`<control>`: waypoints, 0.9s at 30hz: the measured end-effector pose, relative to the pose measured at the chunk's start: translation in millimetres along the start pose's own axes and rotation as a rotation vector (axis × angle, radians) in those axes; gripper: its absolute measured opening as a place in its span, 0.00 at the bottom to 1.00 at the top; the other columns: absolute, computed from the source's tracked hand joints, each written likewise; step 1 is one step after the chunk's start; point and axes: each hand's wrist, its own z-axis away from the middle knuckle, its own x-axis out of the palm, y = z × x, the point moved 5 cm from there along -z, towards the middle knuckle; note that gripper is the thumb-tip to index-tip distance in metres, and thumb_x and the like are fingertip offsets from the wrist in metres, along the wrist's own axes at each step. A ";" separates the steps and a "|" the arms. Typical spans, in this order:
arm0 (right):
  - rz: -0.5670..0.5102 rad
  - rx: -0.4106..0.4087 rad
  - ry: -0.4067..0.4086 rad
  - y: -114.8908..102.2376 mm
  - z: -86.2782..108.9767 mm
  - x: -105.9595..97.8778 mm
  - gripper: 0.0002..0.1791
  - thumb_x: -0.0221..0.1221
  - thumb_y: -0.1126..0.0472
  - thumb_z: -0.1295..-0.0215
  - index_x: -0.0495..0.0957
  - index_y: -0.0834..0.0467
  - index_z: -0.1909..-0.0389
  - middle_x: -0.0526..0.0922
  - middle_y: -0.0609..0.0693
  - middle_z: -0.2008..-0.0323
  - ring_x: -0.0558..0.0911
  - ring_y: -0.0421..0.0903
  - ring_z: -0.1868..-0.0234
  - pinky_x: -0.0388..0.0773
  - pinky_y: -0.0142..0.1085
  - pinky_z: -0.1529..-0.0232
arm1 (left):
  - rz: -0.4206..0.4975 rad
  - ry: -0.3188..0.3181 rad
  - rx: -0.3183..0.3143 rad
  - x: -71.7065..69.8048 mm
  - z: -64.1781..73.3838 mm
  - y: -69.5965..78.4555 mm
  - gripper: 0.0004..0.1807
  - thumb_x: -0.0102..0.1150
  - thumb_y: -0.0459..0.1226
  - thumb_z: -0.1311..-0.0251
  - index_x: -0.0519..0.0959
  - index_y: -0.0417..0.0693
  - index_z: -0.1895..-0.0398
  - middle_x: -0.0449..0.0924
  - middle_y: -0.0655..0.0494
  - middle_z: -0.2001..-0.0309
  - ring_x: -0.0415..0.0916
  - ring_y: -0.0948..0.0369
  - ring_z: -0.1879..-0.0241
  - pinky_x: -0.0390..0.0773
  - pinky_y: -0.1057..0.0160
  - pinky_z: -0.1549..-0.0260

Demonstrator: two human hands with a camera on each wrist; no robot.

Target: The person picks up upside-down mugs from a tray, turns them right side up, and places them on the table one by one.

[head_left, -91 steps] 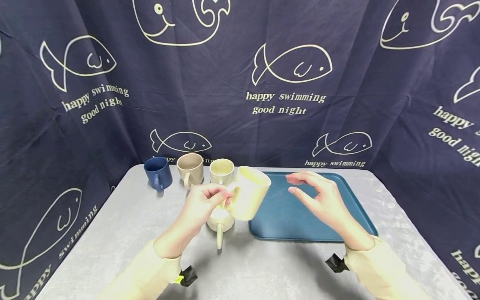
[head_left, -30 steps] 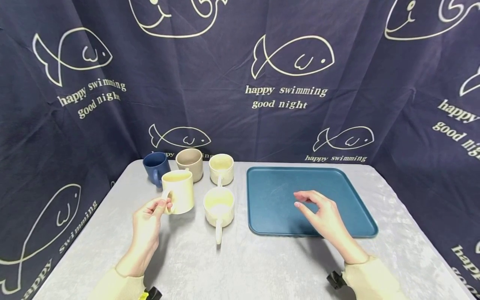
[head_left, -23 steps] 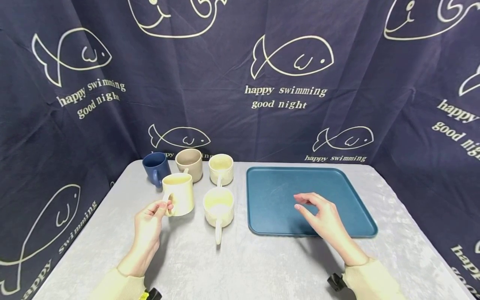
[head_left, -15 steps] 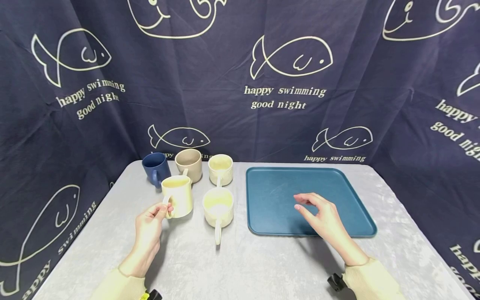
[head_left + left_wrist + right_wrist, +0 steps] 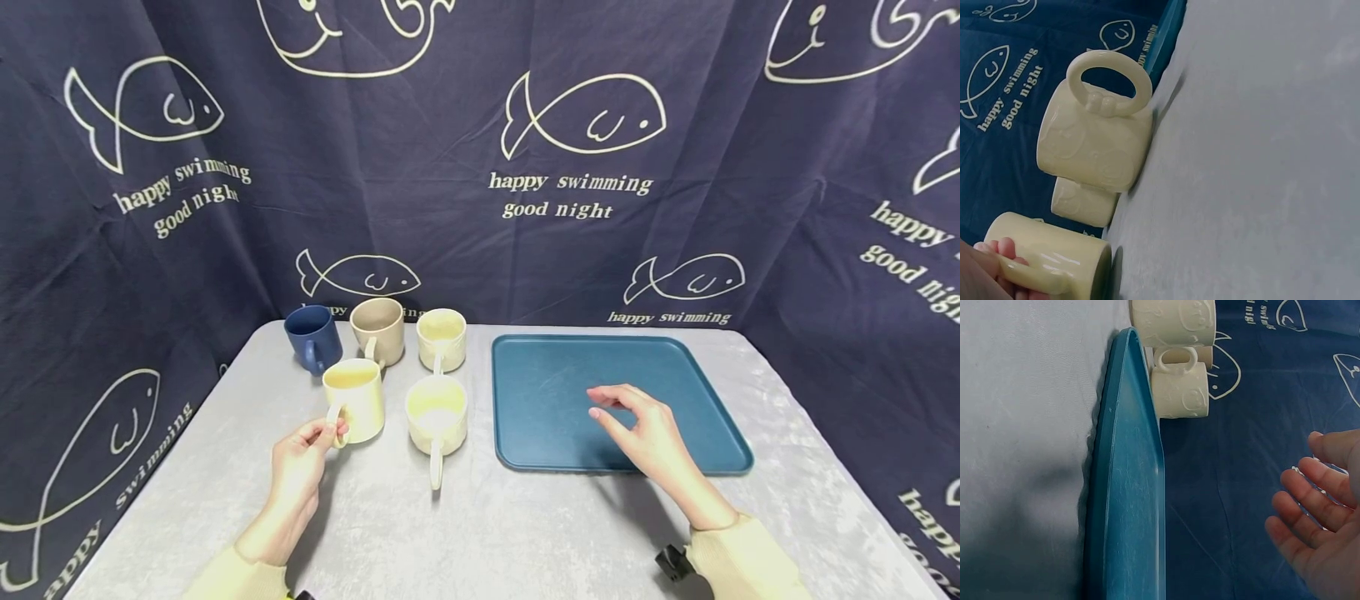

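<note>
My left hand [image 5: 302, 467] pinches the handle of a plain pale-yellow mug [image 5: 360, 408], upright at the front left of the mug group. In the left wrist view a narrow gap with shadow shows between the mug's base and the table. Right of it stands a cream embossed mug [image 5: 437, 421], its handle toward me. A second embossed mug [image 5: 442, 337] is behind that one. A taupe mug [image 5: 381, 329] and a navy mug [image 5: 311, 333] stand at the back left. My right hand [image 5: 648, 429], fingers loosely curved and holding nothing, hovers over the teal tray's front part.
The teal tray [image 5: 555, 400] lies flat on the right side of the grey table [image 5: 480, 533], bearing nothing. A dark blue printed curtain [image 5: 457, 158] rises behind the table and along both sides.
The left hand has carried the yellow mug leftward from near the tray, turned it upright and lowered it in front of the taupe mug. The right hand has shifted slightly toward the tray's front.
</note>
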 end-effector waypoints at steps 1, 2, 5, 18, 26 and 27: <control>-0.001 -0.002 0.003 -0.2 -0.2 -0.2 0.15 0.69 0.65 0.50 0.83 0.52 0.59 0.84 0.42 0.64 0.79 0.37 0.64 0.72 0.26 0.61 | -0.011 -0.012 0.000 -0.5 1.0 -0.2 0.10 0.52 0.30 0.36 0.78 0.30 0.58 0.82 0.70 0.75 0.77 0.73 0.66 0.74 0.76 0.63; -0.003 -0.004 0.006 -0.4 -0.4 -0.4 0.15 0.69 0.65 0.50 0.83 0.52 0.59 0.84 0.42 0.64 0.79 0.37 0.64 0.71 0.25 0.61 | -0.022 -0.025 -0.002 -0.7 2.1 -0.4 0.10 0.53 0.30 0.36 0.78 0.30 0.58 0.82 0.70 0.75 0.77 0.73 0.66 0.74 0.75 0.62; -0.012 -0.007 0.013 -1.0 -1.4 -0.9 0.14 0.69 0.66 0.50 0.83 0.54 0.60 0.84 0.43 0.64 0.79 0.39 0.65 0.70 0.22 0.60 | -0.076 -0.070 -0.007 -2.5 4.3 -1.1 0.11 0.54 0.30 0.36 0.78 0.29 0.56 0.83 0.68 0.72 0.78 0.74 0.66 0.76 0.73 0.62; -0.008 -0.006 0.019 -2.6 -3.7 -3.8 0.14 0.69 0.67 0.51 0.83 0.55 0.60 0.85 0.42 0.64 0.79 0.39 0.65 0.70 0.22 0.60 | -0.428 -0.163 0.041 -14.9 6.9 3.8 0.10 0.56 0.30 0.39 0.81 0.32 0.58 0.85 0.48 0.62 0.75 0.75 0.66 0.72 0.74 0.64; 0.019 -0.013 0.010 -2.9 -4.3 -8.7 0.14 0.69 0.66 0.50 0.83 0.54 0.60 0.84 0.43 0.64 0.79 0.38 0.64 0.70 0.24 0.59 | -0.595 -0.228 0.090 -19.4 6.2 7.6 0.10 0.58 0.33 0.39 0.82 0.35 0.59 0.85 0.46 0.62 0.78 0.61 0.61 0.75 0.63 0.59; 0.022 -0.011 0.007 -2.7 -4.4 -9.3 0.14 0.69 0.66 0.50 0.83 0.53 0.60 0.84 0.43 0.64 0.79 0.38 0.63 0.71 0.24 0.59 | -0.622 -0.239 0.100 -19.9 6.0 9.7 0.11 0.57 0.34 0.39 0.82 0.35 0.58 0.84 0.45 0.61 0.79 0.56 0.59 0.76 0.59 0.57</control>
